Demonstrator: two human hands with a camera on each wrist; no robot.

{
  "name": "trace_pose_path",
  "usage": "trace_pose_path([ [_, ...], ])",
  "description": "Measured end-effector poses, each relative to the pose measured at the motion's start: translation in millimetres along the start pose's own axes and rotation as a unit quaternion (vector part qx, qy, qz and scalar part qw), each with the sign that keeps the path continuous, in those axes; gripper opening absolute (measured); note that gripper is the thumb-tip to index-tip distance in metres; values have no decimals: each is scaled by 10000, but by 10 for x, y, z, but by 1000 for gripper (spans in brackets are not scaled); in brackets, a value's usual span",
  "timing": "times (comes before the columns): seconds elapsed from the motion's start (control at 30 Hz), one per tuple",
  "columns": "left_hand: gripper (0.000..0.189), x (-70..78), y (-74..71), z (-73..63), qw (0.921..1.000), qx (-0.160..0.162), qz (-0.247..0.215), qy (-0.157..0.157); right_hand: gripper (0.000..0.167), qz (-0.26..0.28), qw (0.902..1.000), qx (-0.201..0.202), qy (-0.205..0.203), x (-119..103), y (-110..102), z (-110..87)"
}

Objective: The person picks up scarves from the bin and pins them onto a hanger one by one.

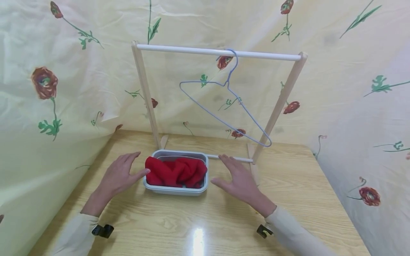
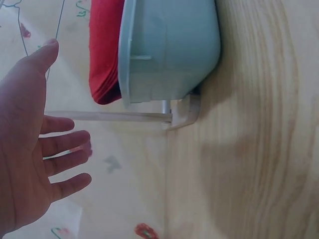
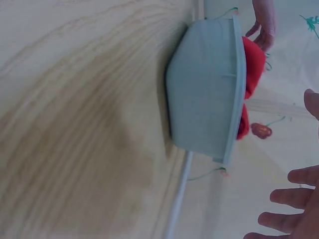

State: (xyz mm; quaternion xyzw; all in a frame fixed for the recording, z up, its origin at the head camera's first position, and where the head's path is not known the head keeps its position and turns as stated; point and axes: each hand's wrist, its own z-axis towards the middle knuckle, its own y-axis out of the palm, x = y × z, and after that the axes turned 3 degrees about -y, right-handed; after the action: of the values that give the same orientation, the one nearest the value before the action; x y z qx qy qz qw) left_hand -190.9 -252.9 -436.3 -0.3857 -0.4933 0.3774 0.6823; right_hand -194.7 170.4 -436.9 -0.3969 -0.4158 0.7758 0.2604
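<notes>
A pale blue-grey plastic bin stands on the wooden table, with a bunched red cloth inside that rises over the rim. My left hand is held just left of the bin, its thumb tip close to the cloth in the head view. On the other side, my right hand hovers with fingers spread, apart from the bin. Both hands hold nothing. In the left wrist view, the left hand has its fingers extended beside the bin. The right wrist view shows the right hand's fingers straight.
Behind the bin stands a wooden rack with a white top rail. A blue wire hanger hangs tilted from it. A lower white bar runs near the table. Floral fabric encloses the back and sides.
</notes>
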Motion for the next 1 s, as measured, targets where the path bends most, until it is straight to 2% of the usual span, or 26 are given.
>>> trace_pose_path([
  [0.27, 78, -39, 103, -24, 9990, -184, -332, -243, 87, 252, 9995, -96, 153, -9, 207, 38],
  [0.53, 74, -52, 185, -28, 9969, -254, -676, -314, 89, 527, 9966, -458, 430, -3, 393, 74],
  [1.0, 70, -42, 284, -9, 9923, -284, -1137, -409, 87, 861, 9932, -672, 410, 57, 555, 105],
])
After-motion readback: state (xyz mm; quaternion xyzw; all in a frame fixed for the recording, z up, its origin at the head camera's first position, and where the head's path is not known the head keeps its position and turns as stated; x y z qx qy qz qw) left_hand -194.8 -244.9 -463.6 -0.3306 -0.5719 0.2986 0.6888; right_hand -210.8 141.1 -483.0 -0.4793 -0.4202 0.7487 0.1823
